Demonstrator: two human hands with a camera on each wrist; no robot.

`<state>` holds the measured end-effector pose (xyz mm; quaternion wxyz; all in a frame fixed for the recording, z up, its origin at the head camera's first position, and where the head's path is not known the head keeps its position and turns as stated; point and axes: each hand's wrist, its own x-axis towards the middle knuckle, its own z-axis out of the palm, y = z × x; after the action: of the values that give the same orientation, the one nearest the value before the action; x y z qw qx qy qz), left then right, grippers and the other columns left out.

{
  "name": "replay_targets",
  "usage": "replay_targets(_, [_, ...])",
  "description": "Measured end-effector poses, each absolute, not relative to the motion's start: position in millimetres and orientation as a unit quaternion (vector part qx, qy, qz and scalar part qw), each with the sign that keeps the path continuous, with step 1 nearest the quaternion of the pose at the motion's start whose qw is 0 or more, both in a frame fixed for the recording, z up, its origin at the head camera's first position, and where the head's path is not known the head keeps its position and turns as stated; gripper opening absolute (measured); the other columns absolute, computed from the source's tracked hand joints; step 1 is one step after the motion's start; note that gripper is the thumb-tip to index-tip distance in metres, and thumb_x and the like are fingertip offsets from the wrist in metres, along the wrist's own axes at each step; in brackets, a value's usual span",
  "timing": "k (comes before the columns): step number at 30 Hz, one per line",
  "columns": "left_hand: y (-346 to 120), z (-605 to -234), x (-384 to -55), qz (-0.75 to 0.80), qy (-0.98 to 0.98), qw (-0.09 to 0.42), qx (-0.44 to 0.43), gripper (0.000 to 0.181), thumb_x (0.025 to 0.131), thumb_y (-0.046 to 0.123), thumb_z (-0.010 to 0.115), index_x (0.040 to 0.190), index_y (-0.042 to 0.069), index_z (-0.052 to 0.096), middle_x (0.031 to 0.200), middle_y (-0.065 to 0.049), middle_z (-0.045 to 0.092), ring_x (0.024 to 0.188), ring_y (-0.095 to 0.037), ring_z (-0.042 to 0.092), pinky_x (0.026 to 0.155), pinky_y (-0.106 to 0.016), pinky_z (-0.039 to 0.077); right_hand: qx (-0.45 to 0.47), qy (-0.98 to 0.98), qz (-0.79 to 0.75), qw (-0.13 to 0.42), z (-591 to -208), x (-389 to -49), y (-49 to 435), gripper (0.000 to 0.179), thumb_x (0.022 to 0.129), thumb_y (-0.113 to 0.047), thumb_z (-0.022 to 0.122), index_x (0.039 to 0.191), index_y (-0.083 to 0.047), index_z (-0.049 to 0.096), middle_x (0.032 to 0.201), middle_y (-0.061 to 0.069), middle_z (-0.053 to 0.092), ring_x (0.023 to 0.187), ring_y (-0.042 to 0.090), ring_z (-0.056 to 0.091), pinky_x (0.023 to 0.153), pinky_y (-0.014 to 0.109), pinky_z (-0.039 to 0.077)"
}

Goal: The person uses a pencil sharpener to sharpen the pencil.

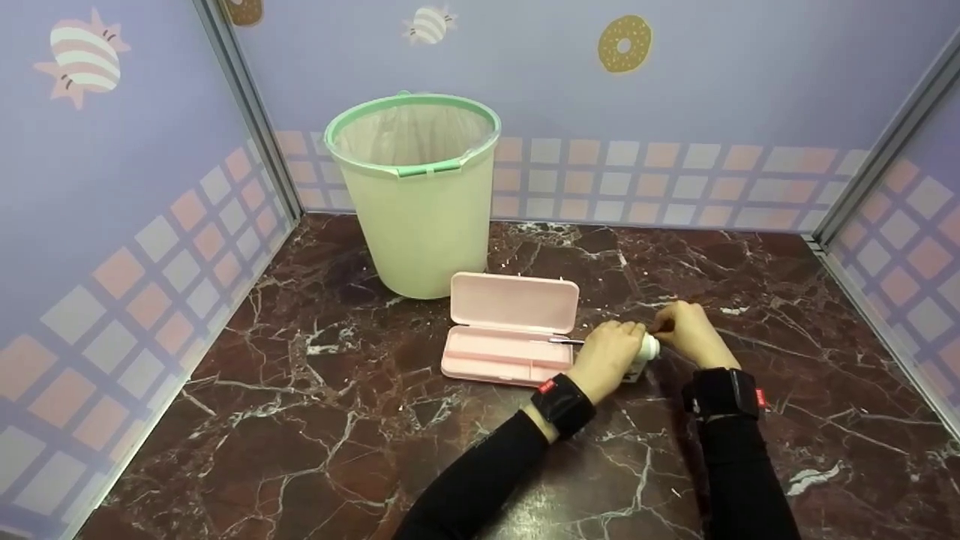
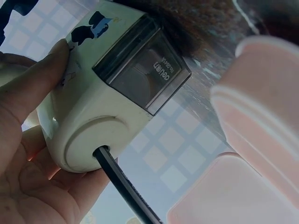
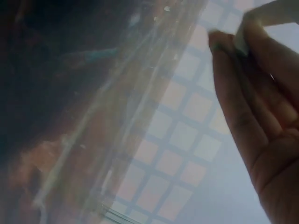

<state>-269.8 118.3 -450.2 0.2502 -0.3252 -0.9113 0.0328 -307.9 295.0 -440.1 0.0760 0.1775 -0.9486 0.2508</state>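
Note:
My left hand (image 1: 609,356) grips a white crank pencil sharpener (image 2: 88,112) on the table, its thumb over the side with dark blue markings. The sharpener has a clear dark shavings drawer (image 2: 147,70). A dark pencil (image 2: 125,186) sticks out of its round hole, its tip hidden inside. At the sharpener's other end, my right hand (image 1: 694,334) has its thumb and fingers pinched on the crank handle (image 3: 240,41), which they largely cover. Left of the left hand lies a pink pencil case (image 1: 487,367) with its lid (image 1: 514,301) raised; the pencil's outer end hangs above it.
Behind the pencil case stands a pale green trash bin (image 1: 424,225) with a clear liner. Purple patterned panels (image 1: 720,90) enclose the back and sides of the dark red marbled table (image 1: 345,450).

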Motion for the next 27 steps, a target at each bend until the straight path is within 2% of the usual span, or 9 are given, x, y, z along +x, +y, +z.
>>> replay_targets(4, [118,-450,-270,0.031,-0.914,0.242,-0.324,0.046,0.078,0.030,0.078,0.120,0.017,0.067,0.111,0.007,0.072,0.094,-0.009,0.066,0.086,-0.019,0.052,0.191,-0.950,0.246,0.037,-442,-308,295,0.007,0.072,0.008,0.070,0.069,0.002,0.071,0.069,0.012,0.068,0.063,0.015,0.056,0.061,0.029,0.045])
replay_targets(8, [119,-450,-268,0.033,-0.915,0.245,-0.320,0.041,0.079,0.028,0.077,0.117,0.016,0.067,0.105,0.007,0.072,0.090,-0.010,0.066,0.080,-0.020,0.053,0.196,-0.948,0.249,0.002,-440,-304,295,0.007,0.068,0.008,0.067,0.069,0.002,0.072,0.066,0.008,0.067,0.061,0.012,0.051,0.059,0.027,0.044])
replay_targets(12, [120,-450,-267,0.035,-0.916,0.249,-0.312,0.038,0.079,0.028,0.076,0.114,0.016,0.067,0.102,0.006,0.071,0.087,-0.010,0.066,0.076,-0.020,0.053,0.195,-0.948,0.244,-0.057,-438,-298,297,0.006,0.066,0.001,0.075,0.070,-0.001,0.073,0.066,0.002,0.068,0.059,0.010,0.050,0.058,0.026,0.045])
replay_targets(15, [120,-450,-267,0.031,-0.919,0.248,-0.306,0.038,0.079,0.030,0.076,0.114,0.017,0.067,0.102,0.007,0.071,0.087,-0.010,0.066,0.076,-0.020,0.053,0.193,-0.945,0.243,-0.108,-436,-294,298,0.009,0.065,-0.002,0.079,0.066,-0.003,0.070,0.061,-0.004,0.061,0.055,0.009,0.047,0.054,0.024,0.043])
replay_targets(19, [120,-450,-266,0.029,-0.923,0.241,-0.299,0.029,0.084,0.026,0.070,0.112,0.018,0.068,0.101,0.008,0.071,0.086,-0.009,0.065,0.075,-0.020,0.053,0.189,-0.933,0.255,-0.168,-433,-290,301,0.011,0.067,-0.002,0.078,0.066,-0.003,0.067,0.058,-0.008,0.057,0.051,0.006,0.047,0.049,0.022,0.042])
replay_targets(23, [122,-450,-265,0.032,-0.929,0.231,-0.287,0.023,0.088,0.023,0.063,0.111,0.019,0.068,0.100,0.009,0.071,0.086,-0.009,0.065,0.074,-0.020,0.053,0.211,-0.912,0.280,-0.213,-427,-287,303,0.011,0.071,-0.002,0.077,0.073,0.001,0.067,0.063,-0.005,0.062,0.054,0.005,0.053,0.050,0.018,0.045])
replay_targets(27, [123,-448,-265,0.029,-0.933,0.226,-0.279,0.024,0.088,0.022,0.063,0.112,0.019,0.068,0.101,0.009,0.071,0.087,-0.009,0.065,0.075,-0.020,0.052,0.220,-0.885,0.323,-0.255,-417,-284,308,0.013,0.074,0.001,0.075,0.079,0.007,0.065,0.069,-0.001,0.065,0.058,0.005,0.059,0.054,0.016,0.050])
